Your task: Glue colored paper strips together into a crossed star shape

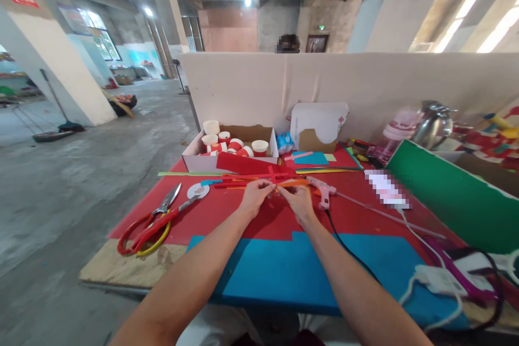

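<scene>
My left hand (254,196) and my right hand (299,198) meet over the middle of the red table cover (227,211). Both pinch a thin orange paper strip (292,184) that runs between them and on to the right. A small red paper cross (272,174) lies just beyond my fingers among red, orange and green strips (251,177). Right of my right hand lies a pink glue gun (322,190) with its black cord (344,246) trailing toward me.
Red and yellow scissors (152,224) and a tape roll (198,191) lie at the left. A cardboard box of red paper cups (231,147) stands behind. A blue sheet (284,270) covers the near edge, a green board (450,194) leans right, a power strip (440,280) lies near right.
</scene>
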The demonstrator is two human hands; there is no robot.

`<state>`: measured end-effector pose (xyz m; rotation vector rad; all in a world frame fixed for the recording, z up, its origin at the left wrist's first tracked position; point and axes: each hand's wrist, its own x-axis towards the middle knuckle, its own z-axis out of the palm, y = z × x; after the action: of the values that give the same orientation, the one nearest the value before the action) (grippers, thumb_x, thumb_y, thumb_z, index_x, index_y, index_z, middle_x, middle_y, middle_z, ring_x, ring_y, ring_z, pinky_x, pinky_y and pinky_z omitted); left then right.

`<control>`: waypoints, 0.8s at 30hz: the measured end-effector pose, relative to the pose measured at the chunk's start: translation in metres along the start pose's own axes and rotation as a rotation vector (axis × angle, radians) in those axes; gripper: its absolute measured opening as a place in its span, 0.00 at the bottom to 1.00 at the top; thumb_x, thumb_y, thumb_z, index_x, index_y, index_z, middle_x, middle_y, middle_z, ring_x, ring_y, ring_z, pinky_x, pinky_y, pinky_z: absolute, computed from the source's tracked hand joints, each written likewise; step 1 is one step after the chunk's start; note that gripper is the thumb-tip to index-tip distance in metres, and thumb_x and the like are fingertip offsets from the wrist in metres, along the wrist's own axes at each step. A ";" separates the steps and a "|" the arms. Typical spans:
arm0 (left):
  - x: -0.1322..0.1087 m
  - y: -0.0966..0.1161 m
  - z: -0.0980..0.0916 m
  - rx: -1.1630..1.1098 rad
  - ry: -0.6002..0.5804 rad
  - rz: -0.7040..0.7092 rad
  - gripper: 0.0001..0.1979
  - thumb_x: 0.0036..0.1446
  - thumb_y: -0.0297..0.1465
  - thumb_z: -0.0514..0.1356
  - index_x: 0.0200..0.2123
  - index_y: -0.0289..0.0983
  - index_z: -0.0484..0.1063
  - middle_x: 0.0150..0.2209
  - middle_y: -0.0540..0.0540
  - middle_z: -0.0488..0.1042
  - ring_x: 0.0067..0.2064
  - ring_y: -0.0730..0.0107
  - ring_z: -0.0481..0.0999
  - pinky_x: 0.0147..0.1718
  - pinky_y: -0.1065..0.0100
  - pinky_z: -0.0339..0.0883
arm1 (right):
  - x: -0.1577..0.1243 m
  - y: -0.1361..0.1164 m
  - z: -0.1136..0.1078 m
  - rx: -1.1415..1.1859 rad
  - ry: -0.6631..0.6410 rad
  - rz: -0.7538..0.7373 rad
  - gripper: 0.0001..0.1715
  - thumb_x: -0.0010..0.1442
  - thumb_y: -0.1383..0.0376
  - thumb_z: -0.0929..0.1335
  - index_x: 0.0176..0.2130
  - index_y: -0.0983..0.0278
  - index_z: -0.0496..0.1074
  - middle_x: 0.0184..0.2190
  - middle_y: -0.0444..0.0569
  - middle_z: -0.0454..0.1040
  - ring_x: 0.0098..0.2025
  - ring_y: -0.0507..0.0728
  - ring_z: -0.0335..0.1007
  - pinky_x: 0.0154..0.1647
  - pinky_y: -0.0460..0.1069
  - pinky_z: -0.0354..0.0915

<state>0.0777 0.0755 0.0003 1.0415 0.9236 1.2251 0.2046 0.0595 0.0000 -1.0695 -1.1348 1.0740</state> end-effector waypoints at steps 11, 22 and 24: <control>-0.001 0.002 0.001 -0.030 -0.025 0.001 0.12 0.35 0.35 0.67 0.21 0.33 0.71 0.18 0.51 0.70 0.21 0.79 0.64 0.23 0.73 0.58 | 0.004 0.007 -0.005 0.404 -0.044 0.306 0.15 0.35 0.62 0.76 0.23 0.63 0.69 0.21 0.42 0.73 0.25 0.52 0.70 0.36 0.51 0.69; 0.001 -0.002 0.001 -0.028 -0.023 0.022 0.12 0.31 0.32 0.68 0.21 0.33 0.71 0.20 0.50 0.70 0.21 0.78 0.65 0.22 0.73 0.58 | -0.003 -0.005 -0.001 0.374 -0.123 0.306 0.19 0.34 0.60 0.77 0.28 0.62 0.71 0.24 0.39 0.74 0.26 0.49 0.71 0.37 0.49 0.70; 0.001 -0.003 0.000 -0.049 -0.025 0.014 0.12 0.31 0.32 0.68 0.21 0.32 0.72 0.20 0.49 0.70 0.21 0.78 0.66 0.22 0.73 0.58 | -0.003 -0.004 -0.001 0.377 -0.121 0.301 0.20 0.34 0.60 0.77 0.27 0.62 0.70 0.25 0.40 0.74 0.26 0.50 0.72 0.36 0.49 0.70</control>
<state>0.0788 0.0763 -0.0026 1.0237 0.8649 1.2376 0.2054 0.0556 0.0032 -0.8980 -0.8319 1.5397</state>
